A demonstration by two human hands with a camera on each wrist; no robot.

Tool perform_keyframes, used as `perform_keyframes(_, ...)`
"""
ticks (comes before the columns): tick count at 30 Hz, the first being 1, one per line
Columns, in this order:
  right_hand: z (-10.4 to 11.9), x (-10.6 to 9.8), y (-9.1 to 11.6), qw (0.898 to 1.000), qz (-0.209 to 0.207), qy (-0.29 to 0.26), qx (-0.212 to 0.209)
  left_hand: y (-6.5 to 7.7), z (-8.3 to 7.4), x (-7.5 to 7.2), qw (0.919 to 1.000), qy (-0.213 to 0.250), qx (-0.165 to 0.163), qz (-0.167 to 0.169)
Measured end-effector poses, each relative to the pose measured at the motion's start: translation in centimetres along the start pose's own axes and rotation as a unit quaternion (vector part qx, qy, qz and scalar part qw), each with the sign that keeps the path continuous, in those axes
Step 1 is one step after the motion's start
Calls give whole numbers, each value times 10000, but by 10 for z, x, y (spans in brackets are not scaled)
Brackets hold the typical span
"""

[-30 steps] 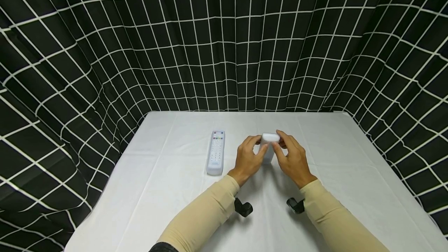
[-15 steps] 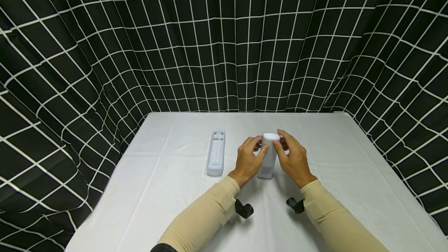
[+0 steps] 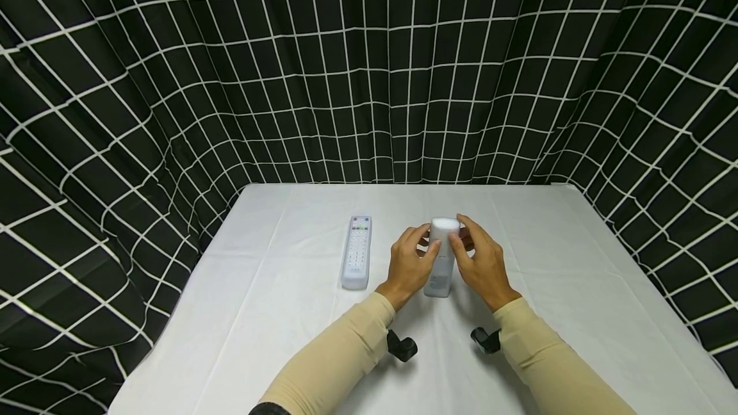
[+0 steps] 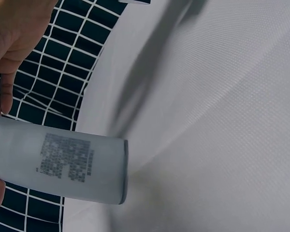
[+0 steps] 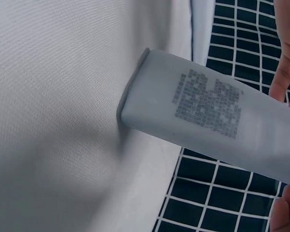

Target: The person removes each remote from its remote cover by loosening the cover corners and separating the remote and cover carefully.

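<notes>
In the head view, a remote control (image 3: 441,268) in a pale translucent cover is held at its far end between both hands. My left hand (image 3: 410,264) grips its left side and my right hand (image 3: 483,264) its right, thumbs on the near face. Its back faces me, tilted. The left wrist view shows a grey printed label (image 4: 65,157) near the lower end; the right wrist view shows the same label (image 5: 208,104). Whether the lower end touches the cloth, I cannot tell. Its keys are hidden. A second remote control (image 3: 355,253) in a similar cover lies keys up, left of my hands.
A white cloth (image 3: 277,325) covers the table. Black curtains (image 3: 357,82) with a white grid hang behind and at both sides. Black wrist-worn devices (image 3: 401,345) stick out under the sleeves.
The held remote's lower end has swung down toward me, so more of its back shows. Most of that swing came in the first half second. Both hands stay nearly in place.
</notes>
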State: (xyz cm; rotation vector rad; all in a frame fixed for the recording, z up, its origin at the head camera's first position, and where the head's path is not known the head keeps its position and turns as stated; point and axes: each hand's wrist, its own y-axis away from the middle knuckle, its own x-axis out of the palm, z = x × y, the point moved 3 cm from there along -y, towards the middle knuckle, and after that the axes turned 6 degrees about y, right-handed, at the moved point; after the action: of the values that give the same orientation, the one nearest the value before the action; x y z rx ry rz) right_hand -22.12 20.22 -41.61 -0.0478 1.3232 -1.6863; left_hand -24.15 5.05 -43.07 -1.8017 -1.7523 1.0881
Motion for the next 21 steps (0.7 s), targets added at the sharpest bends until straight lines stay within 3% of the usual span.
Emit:
perform_keyframes(10,-6,5,5,9996,228,-11,152,7,8,2,9993,-177,-244,230)
perform_keyframes(21,-11,10,12,9942,952,253,423,18,20,8,9946,-434,-732,596)
